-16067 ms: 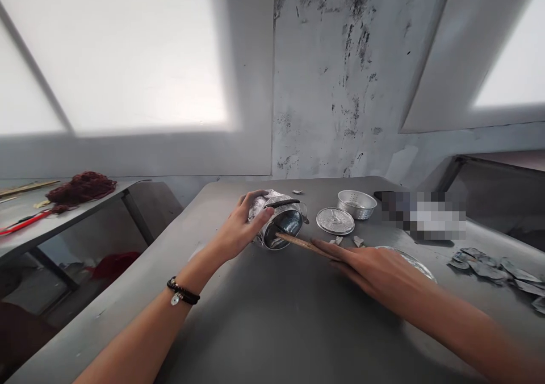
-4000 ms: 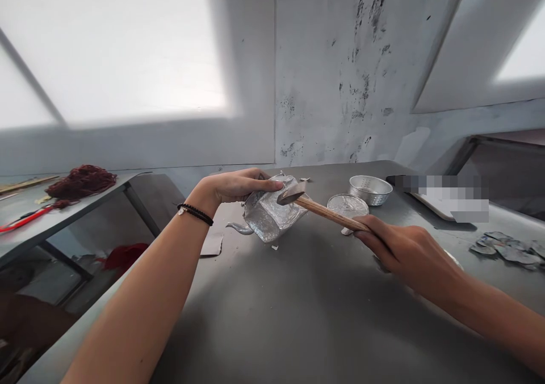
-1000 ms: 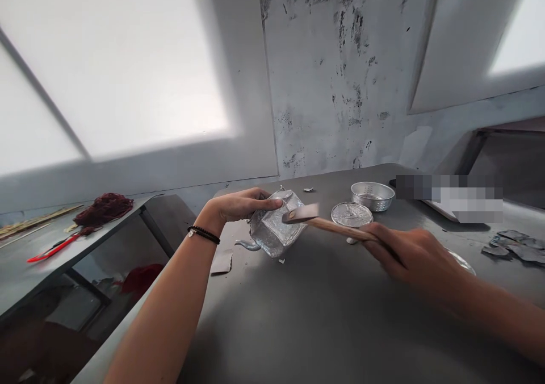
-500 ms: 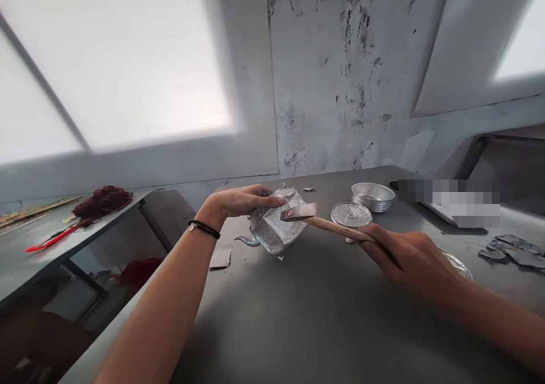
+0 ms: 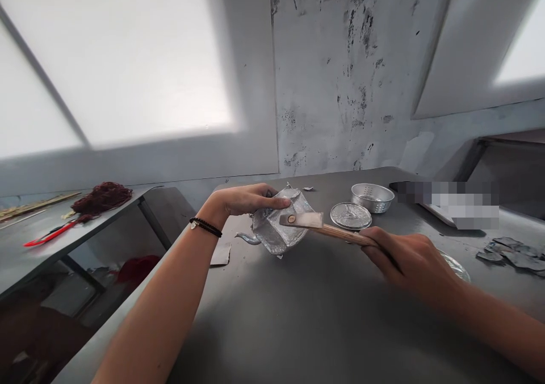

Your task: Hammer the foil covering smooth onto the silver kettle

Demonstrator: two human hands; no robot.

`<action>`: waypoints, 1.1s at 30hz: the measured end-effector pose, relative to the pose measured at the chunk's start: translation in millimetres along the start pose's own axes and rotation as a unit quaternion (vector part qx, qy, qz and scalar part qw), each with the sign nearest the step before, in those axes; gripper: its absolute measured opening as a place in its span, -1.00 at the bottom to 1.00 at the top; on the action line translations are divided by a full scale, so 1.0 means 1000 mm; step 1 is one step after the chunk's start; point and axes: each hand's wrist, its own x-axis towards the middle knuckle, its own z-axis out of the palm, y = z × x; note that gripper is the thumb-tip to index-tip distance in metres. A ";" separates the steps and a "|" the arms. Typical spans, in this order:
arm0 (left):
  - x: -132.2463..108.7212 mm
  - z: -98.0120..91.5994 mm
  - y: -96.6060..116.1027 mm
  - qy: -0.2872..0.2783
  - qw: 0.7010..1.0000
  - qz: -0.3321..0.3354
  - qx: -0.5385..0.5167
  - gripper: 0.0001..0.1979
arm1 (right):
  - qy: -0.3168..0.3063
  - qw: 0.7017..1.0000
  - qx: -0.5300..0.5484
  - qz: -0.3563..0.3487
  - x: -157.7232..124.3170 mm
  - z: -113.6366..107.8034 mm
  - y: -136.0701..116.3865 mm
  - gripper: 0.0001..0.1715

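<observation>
My left hand (image 5: pixel 255 199) grips the upper edge of a silvery metal teapot (image 5: pixel 272 233), thumb on its flat face and other fingers mostly hidden behind. The teapot is tilted on the table, its curved spout (image 5: pixel 247 238) pointing left. In my right hand (image 5: pixel 411 259) is the wooden handle of a hammer (image 5: pixel 301 220). The hammer's metal head lies over the teapot's flat face; whether it touches cannot be made out. Just right of the teapot are a round embossed metal disc (image 5: pixel 351 216) and a perforated metal bowl (image 5: pixel 373 197).
Dark flat pieces (image 5: pixel 513 253) lie on the grey table (image 5: pixel 298 321) at right. A shiny round metal piece (image 5: pixel 455 266) sits partly behind my right hand. A pale square piece (image 5: pixel 220 254) is left of the teapot. Dark red fibre (image 5: pixel 103 196) rests on the left table.
The hammer head has shifted slightly right and lower, its flat side turned more toward me. My left thumb has slid slightly right on the teapot, which is tilted a little differently.
</observation>
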 end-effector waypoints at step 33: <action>0.002 -0.001 -0.006 -0.011 0.998 0.007 -0.057 -0.46 | -0.005 0.999 -0.031 -0.011 -0.004 -0.001 0.017 -0.75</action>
